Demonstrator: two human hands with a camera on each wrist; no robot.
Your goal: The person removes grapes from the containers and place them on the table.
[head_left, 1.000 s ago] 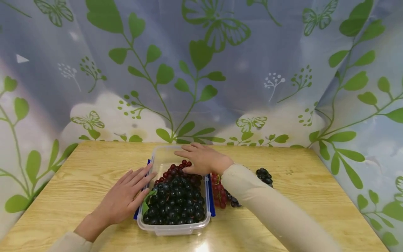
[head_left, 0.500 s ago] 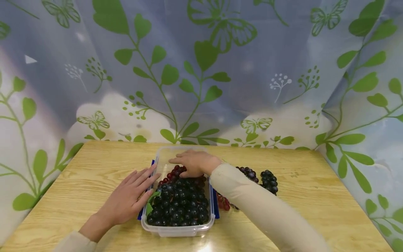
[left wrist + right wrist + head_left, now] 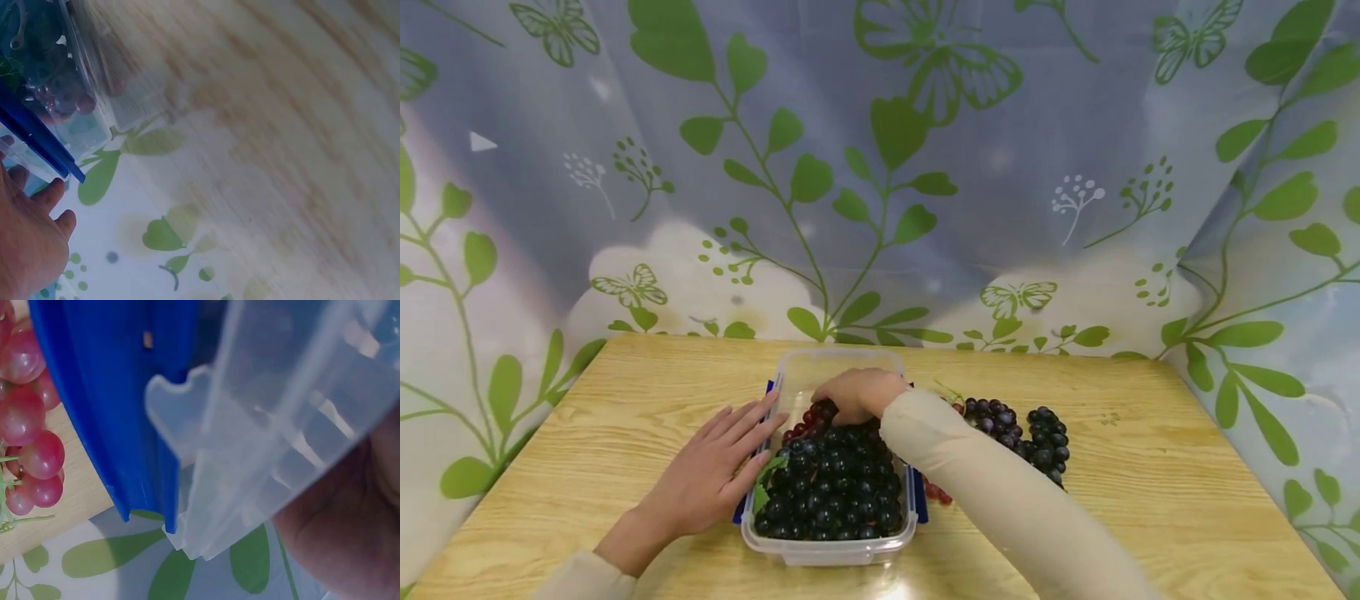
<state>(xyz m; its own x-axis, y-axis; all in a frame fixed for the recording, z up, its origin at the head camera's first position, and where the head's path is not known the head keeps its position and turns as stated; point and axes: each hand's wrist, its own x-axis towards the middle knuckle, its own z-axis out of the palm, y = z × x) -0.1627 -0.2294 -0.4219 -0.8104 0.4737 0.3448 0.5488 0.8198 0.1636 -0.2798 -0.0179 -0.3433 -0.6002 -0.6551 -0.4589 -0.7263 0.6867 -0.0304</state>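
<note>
A clear plastic container [image 3: 829, 552] with blue side clips [image 3: 919, 497] stands on the table. Black grapes [image 3: 831, 492] fill its near part, and a bunch of dark red grapes [image 3: 806, 423] lies behind them. My right hand [image 3: 859, 395] reaches down inside and grips the dark red bunch between thumb and fingers; its fingertips are hidden. Through the container wall in the right wrist view, part of the right hand [image 3: 340, 544] shows. My left hand [image 3: 718, 462] rests with straight fingers along the container's left rim, beside the left blue clip [image 3: 37, 134].
Right of the container lie red grapes [image 3: 25, 419], dark purple grapes [image 3: 996, 419] and a black bunch [image 3: 1047, 439], partly covered by the right sleeve [image 3: 992, 492]. Green leaves [image 3: 764, 483] sit at the container's left side. A leaf-patterned curtain [image 3: 880, 208] hangs behind the wooden table [image 3: 647, 392].
My right hand has moved left and down into the container, its fingers curling from straight onto the dark red grapes. The left hand stays at the rim. The head view has shifted slightly.
</note>
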